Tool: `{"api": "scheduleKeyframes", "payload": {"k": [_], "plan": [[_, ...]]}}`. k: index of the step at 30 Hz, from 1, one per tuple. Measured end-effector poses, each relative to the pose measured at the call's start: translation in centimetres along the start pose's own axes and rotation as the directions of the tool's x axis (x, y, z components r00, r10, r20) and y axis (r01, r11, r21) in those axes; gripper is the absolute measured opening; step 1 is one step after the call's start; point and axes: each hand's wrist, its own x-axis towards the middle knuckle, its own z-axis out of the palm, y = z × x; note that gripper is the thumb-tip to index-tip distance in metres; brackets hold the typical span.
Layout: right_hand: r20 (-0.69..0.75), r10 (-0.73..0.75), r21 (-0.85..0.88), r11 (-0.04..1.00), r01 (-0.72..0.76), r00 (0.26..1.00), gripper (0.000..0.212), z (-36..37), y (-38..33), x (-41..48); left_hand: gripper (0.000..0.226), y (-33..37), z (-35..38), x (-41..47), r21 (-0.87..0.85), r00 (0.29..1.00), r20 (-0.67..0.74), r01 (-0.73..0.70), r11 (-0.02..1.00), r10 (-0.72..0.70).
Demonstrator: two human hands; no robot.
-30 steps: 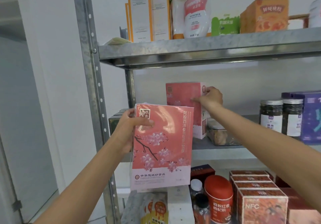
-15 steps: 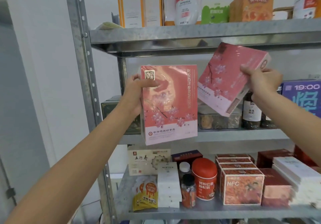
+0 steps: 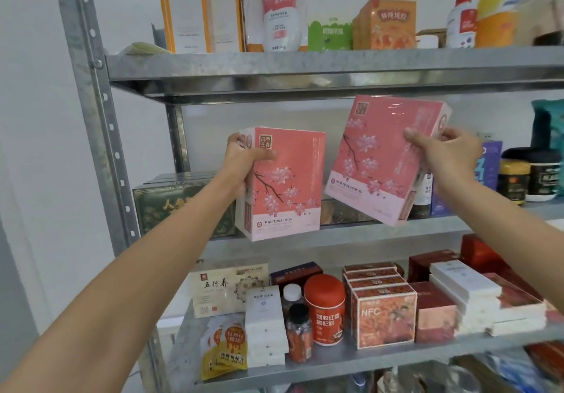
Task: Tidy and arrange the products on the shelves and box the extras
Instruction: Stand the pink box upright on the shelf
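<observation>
Green box (image 3: 171,203) beside left pink box (image 3: 287,185); bottle (image 3: 424,189) behind right pink box (image 3: 384,160).

A plain white wall (image 3: 30,118) stands left of the fingers (image 3: 454,134) and runs on behind them, seen through the open back of a grey galvanised steel shelf rack (image 3: 305,66). Its perforated upright post (image 3: 91,118) rises to their left. One flat shelf board crosses above them, and another (image 3: 335,237) runs just below. The light is soft and even, with a dull sheen on the metal.
</observation>
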Motion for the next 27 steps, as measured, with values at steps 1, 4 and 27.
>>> {"api": "scheduleKeyframes", "payload": {"k": [1, 4, 27], "plan": [[0.009, -0.001, 0.0, 1.0, 0.001, 1.0, 0.036, -0.2, -0.1, -0.1, 0.1, 0.0, 0.2, 0.3, 0.016, 1.0, 0.012, 0.0, 1.0, 0.0], [0.034, -0.006, -0.008, 1.0, 0.006, 0.999, 0.036, -0.8, -0.1, -0.4, 0.11, 0.2, 0.7, 1.2, 0.108, 0.999, 0.033, -0.014, 0.994, 0.01], [0.348, -0.032, -0.024, 0.999, 0.043, 0.937, 0.05, 1.2, 1.8, -3.4, 0.093, 1.4, -5.2, 5.9, 0.711, 0.987, 0.159, -0.087, 0.698, -0.039]]}}
